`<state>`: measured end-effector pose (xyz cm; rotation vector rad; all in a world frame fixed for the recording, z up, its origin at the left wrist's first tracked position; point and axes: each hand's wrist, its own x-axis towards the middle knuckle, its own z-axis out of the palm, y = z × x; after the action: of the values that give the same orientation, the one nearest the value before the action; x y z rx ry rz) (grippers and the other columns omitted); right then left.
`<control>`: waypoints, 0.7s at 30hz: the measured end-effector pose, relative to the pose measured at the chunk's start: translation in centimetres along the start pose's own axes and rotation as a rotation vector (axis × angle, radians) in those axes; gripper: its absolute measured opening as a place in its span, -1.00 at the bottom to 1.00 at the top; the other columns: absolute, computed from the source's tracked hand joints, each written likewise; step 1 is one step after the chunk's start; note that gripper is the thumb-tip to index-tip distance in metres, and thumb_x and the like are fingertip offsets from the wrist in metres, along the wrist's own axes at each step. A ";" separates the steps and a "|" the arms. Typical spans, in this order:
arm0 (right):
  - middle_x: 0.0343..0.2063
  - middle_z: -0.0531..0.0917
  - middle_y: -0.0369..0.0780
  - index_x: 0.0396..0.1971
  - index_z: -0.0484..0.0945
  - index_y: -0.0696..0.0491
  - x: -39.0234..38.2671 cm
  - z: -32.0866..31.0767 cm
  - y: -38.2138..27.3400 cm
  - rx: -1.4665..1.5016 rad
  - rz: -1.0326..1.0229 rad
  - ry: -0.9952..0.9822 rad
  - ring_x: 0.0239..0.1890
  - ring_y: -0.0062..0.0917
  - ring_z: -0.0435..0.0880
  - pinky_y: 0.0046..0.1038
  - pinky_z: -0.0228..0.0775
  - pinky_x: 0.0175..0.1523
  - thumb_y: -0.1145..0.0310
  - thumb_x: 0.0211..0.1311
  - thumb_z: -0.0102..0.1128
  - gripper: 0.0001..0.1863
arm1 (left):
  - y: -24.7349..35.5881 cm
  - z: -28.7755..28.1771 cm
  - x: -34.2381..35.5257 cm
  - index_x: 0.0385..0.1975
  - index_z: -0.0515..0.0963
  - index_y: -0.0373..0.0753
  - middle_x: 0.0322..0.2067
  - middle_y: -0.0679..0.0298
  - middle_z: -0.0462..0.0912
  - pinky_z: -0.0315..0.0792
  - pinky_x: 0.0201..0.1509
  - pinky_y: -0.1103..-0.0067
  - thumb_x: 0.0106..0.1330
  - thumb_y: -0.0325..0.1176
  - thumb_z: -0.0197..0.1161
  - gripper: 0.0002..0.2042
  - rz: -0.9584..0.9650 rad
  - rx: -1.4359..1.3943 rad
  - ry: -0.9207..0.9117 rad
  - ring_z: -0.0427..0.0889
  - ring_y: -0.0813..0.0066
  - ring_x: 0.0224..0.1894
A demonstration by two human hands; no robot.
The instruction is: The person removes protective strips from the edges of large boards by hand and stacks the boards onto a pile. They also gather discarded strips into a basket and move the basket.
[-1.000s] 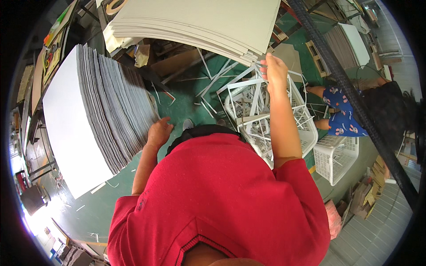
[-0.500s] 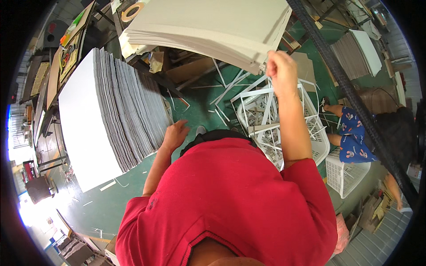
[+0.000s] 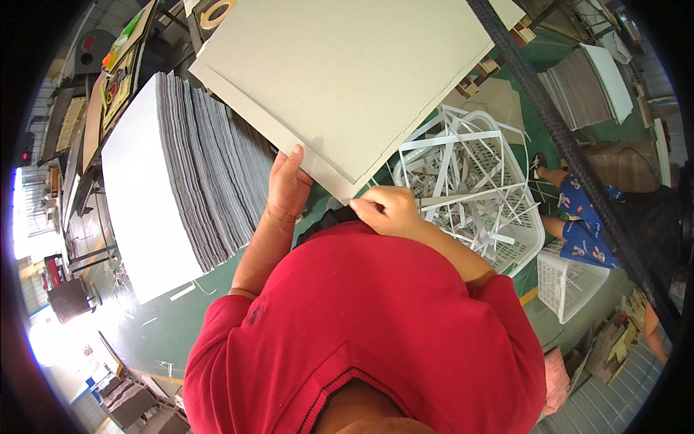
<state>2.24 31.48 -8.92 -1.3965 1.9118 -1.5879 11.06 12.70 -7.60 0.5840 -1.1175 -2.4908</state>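
Large beige cardboard sheets (image 3: 347, 79) extend over the top middle, their nearest corner pulled toward my body. My left hand (image 3: 288, 184) grips the left edge, thumb on top of the board and fingers underneath. My right hand (image 3: 383, 210) pinches the near corner with thumb and forefinger. Just left of my left hand stands a tall stack of thin sheets (image 3: 210, 173) with a white top face (image 3: 134, 195). Right of my right hand, a white plastic basket (image 3: 531, 217) holds a tangle of thin cut strips (image 3: 470, 224).
A tape roll (image 3: 215, 14) lies behind the boards. Tools (image 3: 116, 90) lie on a rack at far left. A black braided pole (image 3: 549, 116) crosses the right side. Beyond it are a person in blue patterned shorts (image 3: 582, 239), a second basket (image 3: 567, 282) and another sheet stack (image 3: 589, 83).
The cardboard's corner has come down toward my body with my right hand. My left hand has risen from beside the sheet stack and taken hold of the board's left edge.
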 end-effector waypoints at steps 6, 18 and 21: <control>-0.13 0.47 -0.26 -0.21 0.46 -0.03 3.5 -3.7 -3.1 -0.610 -0.184 -0.090 0.00 -0.37 0.39 -0.17 0.18 0.01 0.45 -0.28 0.34 -0.53 | 0.2 1.1 -0.4 0.16 0.04 -0.33 0.06 0.14 0.28 0.24 0.12 0.43 0.31 -0.24 -0.07 -0.51 0.101 0.204 0.111 0.29 0.32 0.11; -0.56 0.59 -0.21 -0.37 0.53 0.17 7.1 -0.8 -3.8 -0.365 -0.328 0.226 -0.56 -0.37 0.54 -0.42 0.40 -0.34 0.47 -0.06 0.25 -0.79 | 0.6 -1.5 1.9 0.16 0.08 -0.25 -0.12 0.17 0.42 0.32 -0.02 0.47 0.36 0.00 -0.29 -0.48 0.169 0.166 0.188 0.44 0.36 -0.13; -0.55 0.60 -0.16 -0.32 0.53 0.21 8.4 -1.2 -5.4 -0.178 -0.189 0.292 -0.56 -0.46 0.58 -0.50 0.40 -0.42 0.44 0.03 0.21 -0.79 | 2.2 1.5 2.3 0.10 0.16 -0.31 -0.08 0.15 0.41 0.33 0.00 0.44 0.35 -0.19 -0.16 -0.59 0.108 0.186 0.232 0.44 0.33 -0.09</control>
<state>-0.10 25.89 -0.87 -1.5264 2.1898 -1.8353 8.62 11.17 -5.55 0.8181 -1.2596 -2.1783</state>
